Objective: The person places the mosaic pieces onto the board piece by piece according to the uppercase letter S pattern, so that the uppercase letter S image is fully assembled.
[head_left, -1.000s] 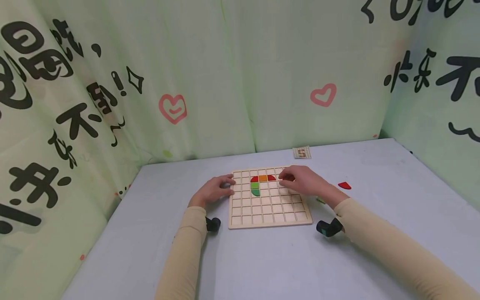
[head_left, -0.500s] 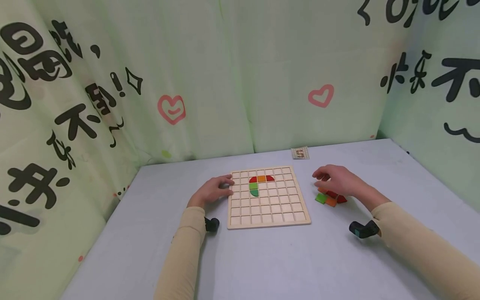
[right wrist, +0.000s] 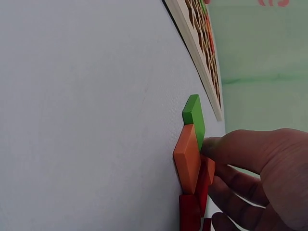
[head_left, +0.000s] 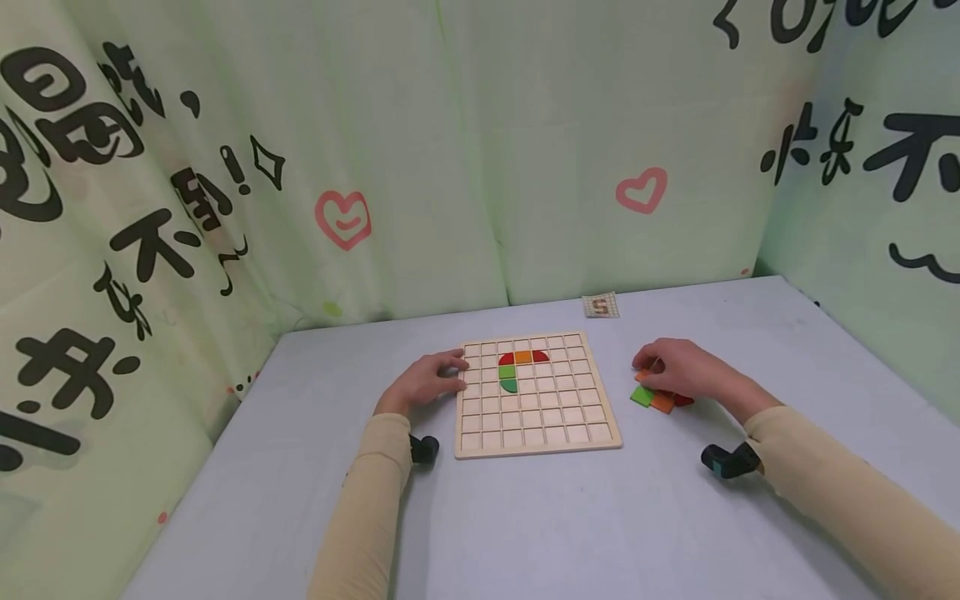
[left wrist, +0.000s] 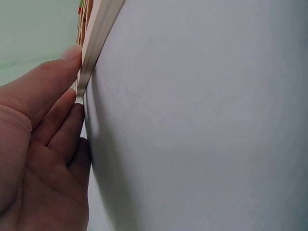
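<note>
A wooden grid board (head_left: 540,454) lies on the table, with red, orange and green blocks (head_left: 507,372) set in its upper cells. My left hand (head_left: 422,382) touches the board's left edge, thumb and fingers spread along the frame; the left wrist view shows the thumb (left wrist: 57,72) against the wooden rim. Right of the board, my right hand (head_left: 682,367) is over a small pile of loose blocks. In the right wrist view its thumb and fingers pinch an orange block (right wrist: 210,169), partly hidden behind a green block (right wrist: 193,113), another orange block and red blocks (right wrist: 189,211).
A small card with a printed grid pattern (head_left: 601,306) lies near the table's back edge. Light green curtains (head_left: 427,167) with dark lettering and red hearts stand behind and beside the white table (head_left: 525,525).
My right hand has moved from the board's upper right to the loose blocks, then lowered onto them. The left hand stays at the board's edge.
</note>
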The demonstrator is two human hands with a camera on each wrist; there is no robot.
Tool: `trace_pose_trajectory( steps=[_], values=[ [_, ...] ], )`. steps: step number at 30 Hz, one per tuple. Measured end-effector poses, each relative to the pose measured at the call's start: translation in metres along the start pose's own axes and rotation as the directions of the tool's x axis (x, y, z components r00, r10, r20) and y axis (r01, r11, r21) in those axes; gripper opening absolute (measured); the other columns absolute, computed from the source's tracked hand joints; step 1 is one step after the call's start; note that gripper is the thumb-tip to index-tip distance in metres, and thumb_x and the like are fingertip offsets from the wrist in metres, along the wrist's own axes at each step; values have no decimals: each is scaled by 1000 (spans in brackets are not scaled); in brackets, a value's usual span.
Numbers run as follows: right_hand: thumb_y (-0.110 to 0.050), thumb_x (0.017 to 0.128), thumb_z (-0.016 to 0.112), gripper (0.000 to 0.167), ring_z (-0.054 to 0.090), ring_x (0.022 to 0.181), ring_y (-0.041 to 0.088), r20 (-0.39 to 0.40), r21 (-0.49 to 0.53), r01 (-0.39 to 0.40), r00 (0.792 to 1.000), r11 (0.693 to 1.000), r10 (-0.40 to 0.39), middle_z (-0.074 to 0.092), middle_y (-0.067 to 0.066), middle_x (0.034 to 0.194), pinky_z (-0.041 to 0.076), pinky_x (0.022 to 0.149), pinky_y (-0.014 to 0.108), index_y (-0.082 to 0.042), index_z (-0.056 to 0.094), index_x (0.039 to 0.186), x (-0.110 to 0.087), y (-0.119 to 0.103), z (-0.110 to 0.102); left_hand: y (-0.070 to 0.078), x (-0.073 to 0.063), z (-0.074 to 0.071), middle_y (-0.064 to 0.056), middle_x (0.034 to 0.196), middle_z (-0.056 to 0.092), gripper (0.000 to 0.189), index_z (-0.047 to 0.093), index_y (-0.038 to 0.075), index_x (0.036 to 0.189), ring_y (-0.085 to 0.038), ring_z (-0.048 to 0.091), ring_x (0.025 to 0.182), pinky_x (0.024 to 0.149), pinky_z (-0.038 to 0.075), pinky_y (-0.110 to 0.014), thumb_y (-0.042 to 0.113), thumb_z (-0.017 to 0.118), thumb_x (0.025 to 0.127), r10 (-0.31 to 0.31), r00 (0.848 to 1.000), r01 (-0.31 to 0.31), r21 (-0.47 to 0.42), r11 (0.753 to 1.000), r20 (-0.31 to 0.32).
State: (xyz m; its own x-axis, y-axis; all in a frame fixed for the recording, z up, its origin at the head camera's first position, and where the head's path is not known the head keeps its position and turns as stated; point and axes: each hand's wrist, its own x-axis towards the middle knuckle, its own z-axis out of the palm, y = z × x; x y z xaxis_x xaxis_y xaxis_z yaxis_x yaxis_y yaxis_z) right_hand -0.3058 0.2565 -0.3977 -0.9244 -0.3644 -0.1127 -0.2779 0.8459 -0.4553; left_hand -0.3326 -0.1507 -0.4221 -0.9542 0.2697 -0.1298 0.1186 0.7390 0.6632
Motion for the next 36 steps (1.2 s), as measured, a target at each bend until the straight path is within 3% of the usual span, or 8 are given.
trace_pose_trajectory(
  steps=[14, 21, 36],
  values=[
    [-13, 89, 67, 34, 56, 92, 26, -43, -21, 28, 999, 999, -29, 65, 14, 107, 52, 84, 45, 5, 65, 117, 6, -3, 7, -5, 4, 3, 2, 152, 42, 34, 68, 14, 123, -25, 27, 145, 118, 23, -45, 22, 71, 90, -6, 1000, 5, 4, 1000, 5],
    [-12, 88, 67, 33, 54, 86, 24, -44, -76, 29, 999, 997, -32, 64, 13, 102, 53, 78, 40, 6, 65, 116, 7, -7, 6, -3, 2, 2, 2, 152, 43, 33, 68, 13, 123, -25, 28, 145, 117, 24, -45, 21, 71, 90, 2, 1000, -2, 7, 1000, -1],
    [-11, 88, 67, 32, 54, 85, 25, -40, -92, 29, 999, 995, -33, 64, 15, 102, 53, 75, 38, 7, 66, 114, 5, -8, 3, -2, 2, 1, 2, 151, 44, 33, 67, 13, 123, -24, 28, 145, 117, 24, -44, 20, 71, 90, 15, 1000, -15, 5, 1000, -10]
  ],
)
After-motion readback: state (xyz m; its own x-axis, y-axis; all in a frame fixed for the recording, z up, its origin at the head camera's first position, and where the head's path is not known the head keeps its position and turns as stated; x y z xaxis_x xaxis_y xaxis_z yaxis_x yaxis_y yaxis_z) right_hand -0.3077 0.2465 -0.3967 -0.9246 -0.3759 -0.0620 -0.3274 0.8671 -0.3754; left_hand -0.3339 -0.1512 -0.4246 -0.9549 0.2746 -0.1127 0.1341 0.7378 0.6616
